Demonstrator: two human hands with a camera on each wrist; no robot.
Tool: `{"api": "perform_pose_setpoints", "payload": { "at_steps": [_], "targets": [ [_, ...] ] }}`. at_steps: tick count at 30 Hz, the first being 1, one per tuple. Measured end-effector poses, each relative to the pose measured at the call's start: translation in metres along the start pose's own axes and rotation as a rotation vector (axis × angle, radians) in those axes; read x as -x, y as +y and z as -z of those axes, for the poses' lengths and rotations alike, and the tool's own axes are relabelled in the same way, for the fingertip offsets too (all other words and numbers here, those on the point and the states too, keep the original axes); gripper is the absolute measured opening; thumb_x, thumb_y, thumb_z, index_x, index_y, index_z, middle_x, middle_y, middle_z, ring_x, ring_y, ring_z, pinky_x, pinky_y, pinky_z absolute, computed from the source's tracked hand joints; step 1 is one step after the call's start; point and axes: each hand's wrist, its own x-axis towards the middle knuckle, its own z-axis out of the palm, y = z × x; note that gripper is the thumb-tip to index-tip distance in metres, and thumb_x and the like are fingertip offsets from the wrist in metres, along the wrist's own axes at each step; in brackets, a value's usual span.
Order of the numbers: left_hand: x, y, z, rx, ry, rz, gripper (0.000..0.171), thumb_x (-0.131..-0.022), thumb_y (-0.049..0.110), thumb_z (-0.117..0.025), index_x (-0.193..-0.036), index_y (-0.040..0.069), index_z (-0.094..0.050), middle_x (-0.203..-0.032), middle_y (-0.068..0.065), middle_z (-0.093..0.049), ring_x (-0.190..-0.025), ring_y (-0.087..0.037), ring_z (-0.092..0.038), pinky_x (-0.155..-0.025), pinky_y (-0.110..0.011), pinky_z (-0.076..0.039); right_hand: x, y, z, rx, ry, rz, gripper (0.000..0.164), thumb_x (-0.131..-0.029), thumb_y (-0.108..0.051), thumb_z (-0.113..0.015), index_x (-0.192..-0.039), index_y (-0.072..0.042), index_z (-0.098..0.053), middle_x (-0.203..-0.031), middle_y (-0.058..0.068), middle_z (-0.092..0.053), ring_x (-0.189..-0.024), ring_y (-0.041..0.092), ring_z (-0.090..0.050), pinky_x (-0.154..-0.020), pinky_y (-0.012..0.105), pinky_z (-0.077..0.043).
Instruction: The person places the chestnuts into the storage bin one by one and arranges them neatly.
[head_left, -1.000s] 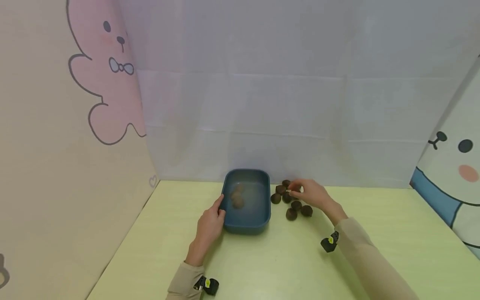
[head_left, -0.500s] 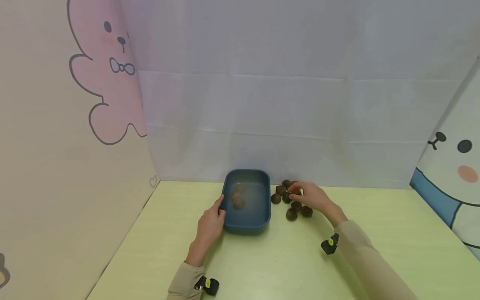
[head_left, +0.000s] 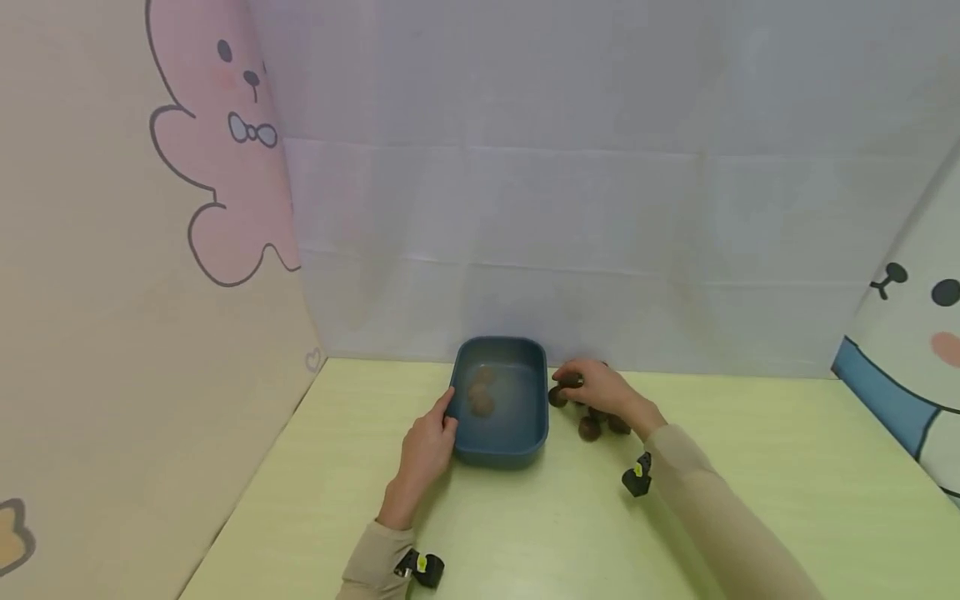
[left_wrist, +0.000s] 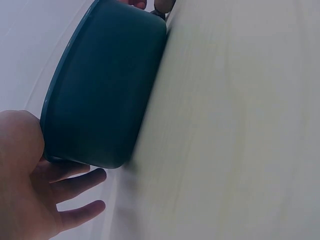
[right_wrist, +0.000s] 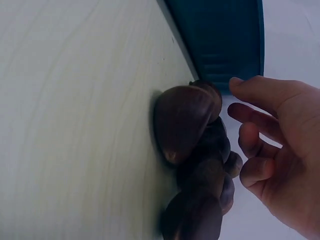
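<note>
My left hand (head_left: 427,450) holds the near left rim of a deep blue plastic box (head_left: 500,457); in the left wrist view the thumb (left_wrist: 20,135) lies at its rim and the fingers (left_wrist: 80,186) against its outer side. A few brown chestnuts (head_left: 482,405) lie inside, on the box's left. My right hand (head_left: 602,390) hovers low over a cluster of loose chestnuts (head_left: 589,429) right of the box and hides part of it. The right wrist view shows thumb and bent fingers apart with a gap between them, close above the chestnuts (right_wrist: 182,120).
The pale yellow-green table (head_left: 525,533) extends in front of the box and to both sides. A white sheet (head_left: 525,208) hangs right behind box and chestnuts. A panel with cartoon animals (head_left: 225,150) borders the left, another the right. Both sleeves carry a black wrist camera (head_left: 637,475).
The right hand has moved left over the cluster, toward the box, now covering different chestnuts. The left hand and box hold their place; the whole view has shifted slightly.
</note>
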Motion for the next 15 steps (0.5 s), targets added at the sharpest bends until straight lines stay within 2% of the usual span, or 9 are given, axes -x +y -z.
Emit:
{"api": "perform_pose_setpoints", "payload": {
  "at_steps": [6, 11, 15],
  "targets": [
    [0.0004, -0.0006, -0.0017, 0.001, 0.012, 0.003, 0.052, -0.095, 0.013, -0.048, -0.148, 0.014, -0.049, -0.056, 0.003, -0.032, -0.046, -0.011, -0.026, -0.045, -0.027, -0.022, -0.0067, 0.0032, -0.0033, -0.025, -0.04, 0.009, 0.035, -0.089, -0.011, -0.07, -0.122, 0.0, -0.068, -0.121, 0.016, -0.068, -0.117, 0.037, -0.06, -0.1, 0.05, -0.046],
    [-0.0005, -0.0012, -0.0022, -0.002, 0.009, 0.0, 0.052, -0.096, 0.013, -0.047, -0.148, 0.014, -0.049, -0.056, 0.003, -0.032, -0.046, -0.011, -0.024, -0.045, -0.027, -0.021, -0.0044, 0.0041, -0.0067, 0.023, -0.066, 0.001, 0.037, -0.084, -0.01, -0.074, -0.12, -0.005, -0.07, -0.119, 0.011, -0.069, -0.114, 0.032, -0.062, -0.098, 0.048, -0.048],
    [-0.0018, -0.0015, -0.0017, -0.009, 0.009, -0.009, 0.052, -0.096, 0.012, -0.047, -0.148, 0.014, -0.049, -0.055, 0.004, -0.031, -0.045, -0.01, -0.024, -0.044, -0.026, -0.021, -0.0002, 0.0023, -0.0093, 0.113, -0.059, -0.011, 0.036, -0.082, -0.01, -0.074, -0.118, -0.012, -0.071, -0.116, 0.005, -0.07, -0.108, 0.029, -0.065, -0.09, 0.048, -0.051]
  ]
}}
